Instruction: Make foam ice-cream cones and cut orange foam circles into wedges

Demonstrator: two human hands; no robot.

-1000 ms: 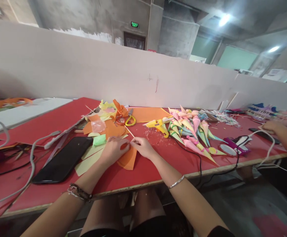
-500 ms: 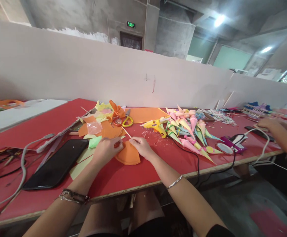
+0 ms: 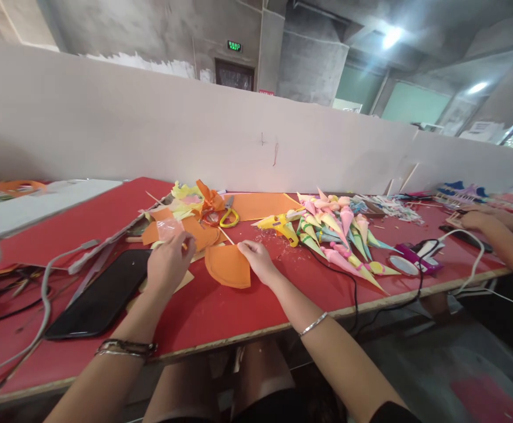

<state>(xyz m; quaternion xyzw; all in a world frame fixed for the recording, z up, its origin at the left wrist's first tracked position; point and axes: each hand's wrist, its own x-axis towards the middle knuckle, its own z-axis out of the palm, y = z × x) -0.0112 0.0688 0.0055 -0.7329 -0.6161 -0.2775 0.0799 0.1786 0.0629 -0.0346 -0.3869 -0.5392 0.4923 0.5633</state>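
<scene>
A fan-shaped piece of orange paper [image 3: 228, 267] lies on the red table before me, its curved edge toward me. My right hand [image 3: 256, 260] pinches its upper right corner. A thin pale stick [image 3: 225, 235] juts out past the paper's top edge; whether my fingers also touch it I cannot tell. Off to the left of the paper, my left hand [image 3: 170, 261] hovers with loosely bent fingers, thumb and forefinger apart, and nothing visible in them. It is beside a clear plastic piece [image 3: 168, 228] and covers part of the pale paper below.
Yellow-handled scissors [image 3: 229, 217] and a yellow glue gun [image 3: 278, 224] lie behind the orange paper. Right of them is a heap of pastel paper cones [image 3: 335, 229]. A black phone [image 3: 101, 296] lies at left. Another person's hand [image 3: 476, 220] works at far right.
My left hand has left the orange paper and moved left, toward the scraps and phone. My right hand stays at the paper's corner, and more of the orange piece shows.
</scene>
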